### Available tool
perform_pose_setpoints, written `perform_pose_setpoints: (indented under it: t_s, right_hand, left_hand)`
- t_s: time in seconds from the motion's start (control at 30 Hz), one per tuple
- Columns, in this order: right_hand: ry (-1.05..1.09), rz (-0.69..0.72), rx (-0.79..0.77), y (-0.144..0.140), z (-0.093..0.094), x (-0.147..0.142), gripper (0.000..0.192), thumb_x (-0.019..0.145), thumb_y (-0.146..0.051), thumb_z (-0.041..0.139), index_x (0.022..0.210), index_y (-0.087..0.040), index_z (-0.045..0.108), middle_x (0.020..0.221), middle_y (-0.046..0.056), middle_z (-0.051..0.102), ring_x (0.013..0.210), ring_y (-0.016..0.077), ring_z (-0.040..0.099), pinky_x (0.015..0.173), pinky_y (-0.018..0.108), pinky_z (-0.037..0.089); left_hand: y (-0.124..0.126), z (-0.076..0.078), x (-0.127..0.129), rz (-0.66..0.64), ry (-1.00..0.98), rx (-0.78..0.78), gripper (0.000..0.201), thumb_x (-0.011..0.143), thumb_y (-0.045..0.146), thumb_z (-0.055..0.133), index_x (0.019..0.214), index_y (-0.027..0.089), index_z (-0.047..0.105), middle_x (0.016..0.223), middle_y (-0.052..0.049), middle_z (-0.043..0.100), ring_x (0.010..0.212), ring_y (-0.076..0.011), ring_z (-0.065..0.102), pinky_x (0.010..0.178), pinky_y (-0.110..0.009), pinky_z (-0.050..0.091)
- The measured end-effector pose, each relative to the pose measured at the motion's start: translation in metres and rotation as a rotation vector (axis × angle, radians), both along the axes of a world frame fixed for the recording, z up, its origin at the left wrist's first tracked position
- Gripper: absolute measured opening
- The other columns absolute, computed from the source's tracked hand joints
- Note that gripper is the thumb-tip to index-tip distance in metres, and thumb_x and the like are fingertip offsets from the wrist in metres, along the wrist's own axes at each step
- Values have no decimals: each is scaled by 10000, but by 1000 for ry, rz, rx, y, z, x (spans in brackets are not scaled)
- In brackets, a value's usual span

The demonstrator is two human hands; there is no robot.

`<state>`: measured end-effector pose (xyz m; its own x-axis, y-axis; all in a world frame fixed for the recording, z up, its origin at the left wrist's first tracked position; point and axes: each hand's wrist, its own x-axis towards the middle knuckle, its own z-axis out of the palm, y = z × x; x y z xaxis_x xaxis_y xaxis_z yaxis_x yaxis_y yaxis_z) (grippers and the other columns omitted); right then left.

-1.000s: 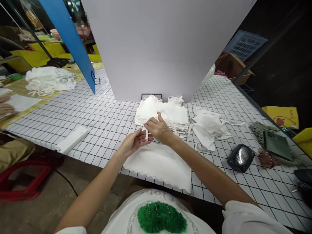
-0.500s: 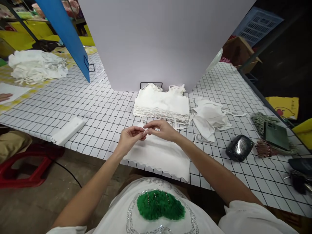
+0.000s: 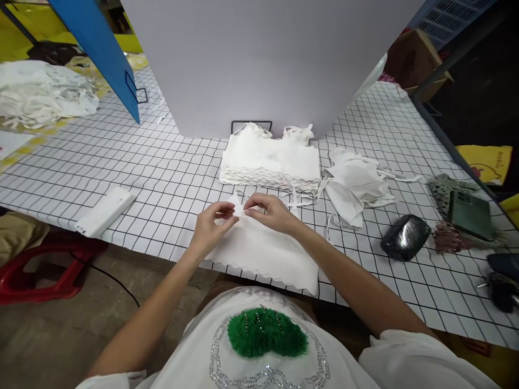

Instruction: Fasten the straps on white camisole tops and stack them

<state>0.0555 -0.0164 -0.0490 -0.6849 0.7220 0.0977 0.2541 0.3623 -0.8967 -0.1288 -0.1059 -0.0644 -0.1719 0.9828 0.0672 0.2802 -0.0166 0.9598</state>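
A white cloth piece with a scalloped lower edge lies flat at the table's front edge, its narrow upper part between my hands. My left hand is over its upper left side, thumb and forefinger apart, with nothing visible between them. Thumb and fingertips of my right hand are pinched together close by, at the cloth's upper part; what they grip is too small to make out. Just beyond lies a neat stack of similar white pieces with thin straps. A loose heap of white pieces lies to its right.
A large pale panel stands behind the stack, a blue panel to the left. A white oblong box lies left. At right are a black plastic-wrapped bundle and a green phone. Another white pile sits far left.
My hands, whose fingertips met before, have come slightly apart. My left thumb and forefinger have spread. The view has shifted a little, and a person's hand at far left is out of view.
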Motion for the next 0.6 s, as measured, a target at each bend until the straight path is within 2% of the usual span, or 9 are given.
perform_pose_setpoints:
  t_s: [0.1, 0.2, 0.33, 0.5, 0.6]
  right_hand:
    - [-161, 131, 121, 12, 4, 6, 91, 860, -173, 578, 815, -179, 658, 872, 46, 683, 825, 164, 583, 764, 299, 432]
    - [-304, 226, 212, 24, 5, 7, 126, 854, -116, 536, 800, -171, 636, 882, 49, 669, 807, 163, 568, 822, 340, 409]
    - [-446, 318, 241, 30, 3, 5, 166, 853, -82, 497, 774, -168, 614, 904, 54, 639, 892, 193, 548, 923, 444, 337]
    - [-474, 388, 227, 29, 3, 2, 167, 866, -96, 496, 737, -168, 573, 840, 50, 639, 939, 222, 486, 942, 503, 302]
    - [-478, 383, 223, 28, 3, 1, 176, 877, -92, 489, 738, -167, 567, 812, 43, 639, 942, 222, 480, 970, 546, 282]
  left_hand:
    - [5, -11, -5, -132, 370, 12, 222, 798, 256, 733, 1009, 213, 681, 1031, -56, 677, 980, -250, 610, 918, -455, 478]
    - [12, -20, -4, -167, 563, -51, 211, 780, 243, 756, 975, 220, 678, 1008, -46, 646, 1040, -278, 561, 970, -492, 401]
    - [17, -21, -2, -202, 584, -120, 130, 777, 266, 770, 807, 211, 657, 946, -28, 620, 1002, -266, 538, 937, -453, 356]
    - [20, -18, 0, -229, 568, -118, 158, 777, 254, 769, 865, 215, 644, 820, 2, 639, 906, -236, 527, 882, -421, 306]
    - [20, -17, 1, -258, 562, -132, 111, 780, 255, 747, 806, 210, 649, 854, -12, 627, 932, -243, 520, 881, -418, 307]
